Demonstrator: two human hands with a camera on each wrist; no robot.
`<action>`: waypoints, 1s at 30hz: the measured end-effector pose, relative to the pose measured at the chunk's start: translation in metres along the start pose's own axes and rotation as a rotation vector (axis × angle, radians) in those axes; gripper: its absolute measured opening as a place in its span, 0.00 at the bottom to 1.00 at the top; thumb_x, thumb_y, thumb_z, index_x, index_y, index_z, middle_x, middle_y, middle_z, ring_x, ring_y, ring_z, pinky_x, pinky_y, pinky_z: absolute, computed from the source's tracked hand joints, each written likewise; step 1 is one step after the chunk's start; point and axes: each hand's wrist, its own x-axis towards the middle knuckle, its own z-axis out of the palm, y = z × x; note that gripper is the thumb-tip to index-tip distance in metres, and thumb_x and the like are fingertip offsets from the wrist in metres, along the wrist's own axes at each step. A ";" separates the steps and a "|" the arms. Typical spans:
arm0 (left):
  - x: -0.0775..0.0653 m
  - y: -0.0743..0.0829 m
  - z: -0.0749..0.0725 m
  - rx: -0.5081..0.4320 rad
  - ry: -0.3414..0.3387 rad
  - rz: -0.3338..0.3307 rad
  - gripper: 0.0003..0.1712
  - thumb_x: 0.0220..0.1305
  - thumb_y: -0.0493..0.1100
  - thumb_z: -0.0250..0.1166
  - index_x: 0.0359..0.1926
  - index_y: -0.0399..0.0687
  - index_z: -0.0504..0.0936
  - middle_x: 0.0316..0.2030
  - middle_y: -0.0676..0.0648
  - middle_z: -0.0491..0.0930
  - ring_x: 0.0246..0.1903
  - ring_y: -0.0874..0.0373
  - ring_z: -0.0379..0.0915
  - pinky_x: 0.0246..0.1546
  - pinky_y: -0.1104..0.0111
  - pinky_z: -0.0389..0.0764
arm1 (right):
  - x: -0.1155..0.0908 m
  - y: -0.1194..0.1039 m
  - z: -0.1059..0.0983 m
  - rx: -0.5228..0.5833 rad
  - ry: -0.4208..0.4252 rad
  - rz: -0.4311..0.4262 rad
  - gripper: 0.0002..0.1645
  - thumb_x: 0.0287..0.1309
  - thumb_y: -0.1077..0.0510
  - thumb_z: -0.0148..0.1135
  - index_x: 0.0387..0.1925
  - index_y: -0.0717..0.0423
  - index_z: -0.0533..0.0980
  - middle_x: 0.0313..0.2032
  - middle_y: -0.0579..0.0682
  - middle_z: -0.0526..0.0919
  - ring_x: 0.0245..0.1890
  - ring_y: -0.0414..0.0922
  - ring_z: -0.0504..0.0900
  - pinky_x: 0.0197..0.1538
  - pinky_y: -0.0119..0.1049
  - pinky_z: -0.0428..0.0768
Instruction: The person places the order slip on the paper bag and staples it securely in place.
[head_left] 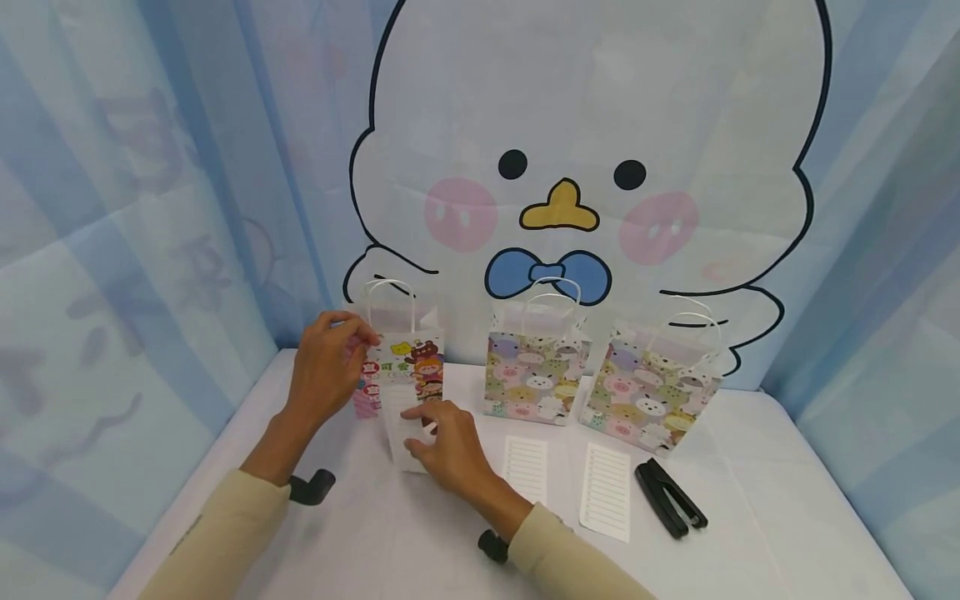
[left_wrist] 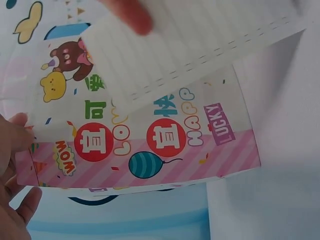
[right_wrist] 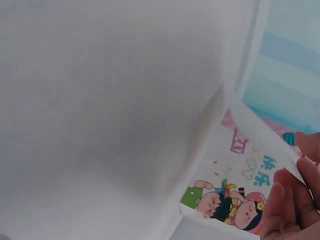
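A paper gift bag with cartoon figures and white rope handles stands at the back left of the table. My left hand grips its upper left side edge; in the left wrist view, fingers and thumb lie around that edge of the bag. In front of the bag, my right hand pinches a white lined paper slip by its right side. The slip, with dashed lines along one edge, covers part of the bag's printed front. In the right wrist view, the right hand's fingers are curled at the slip's edge.
Two animal-print gift bags, a middle one and a right one, stand along the back. Two more lined slips, one left and one right, lie before them. A black stapler lies right of these, on the white table.
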 end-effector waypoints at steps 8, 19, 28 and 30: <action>-0.001 0.003 -0.001 0.006 -0.059 -0.052 0.08 0.63 0.31 0.73 0.41 0.43 0.85 0.50 0.37 0.89 0.64 0.38 0.75 0.62 0.38 0.78 | 0.023 -0.012 -0.010 0.078 0.063 0.071 0.22 0.58 0.60 0.79 0.55 0.44 0.87 0.48 0.46 0.88 0.44 0.44 0.82 0.48 0.32 0.84; -0.002 0.005 -0.005 -0.027 -0.066 -0.039 0.10 0.60 0.30 0.75 0.40 0.43 0.84 0.55 0.36 0.86 0.65 0.37 0.75 0.62 0.39 0.79 | 0.044 -0.023 -0.014 0.263 0.102 0.118 0.21 0.59 0.60 0.79 0.53 0.44 0.87 0.44 0.48 0.88 0.41 0.45 0.83 0.43 0.27 0.83; -0.002 0.005 -0.006 -0.034 -0.064 -0.037 0.08 0.64 0.29 0.71 0.39 0.43 0.82 0.57 0.35 0.85 0.65 0.36 0.75 0.61 0.38 0.80 | 0.049 -0.029 -0.009 0.311 0.116 0.148 0.20 0.58 0.60 0.80 0.52 0.41 0.87 0.45 0.44 0.86 0.42 0.42 0.81 0.47 0.30 0.83; -0.002 0.005 -0.007 -0.030 -0.068 -0.044 0.07 0.65 0.29 0.71 0.39 0.43 0.82 0.57 0.34 0.85 0.65 0.35 0.76 0.62 0.38 0.80 | 0.047 -0.030 -0.009 0.296 0.120 0.144 0.20 0.59 0.59 0.79 0.52 0.41 0.87 0.46 0.44 0.86 0.42 0.43 0.82 0.47 0.30 0.83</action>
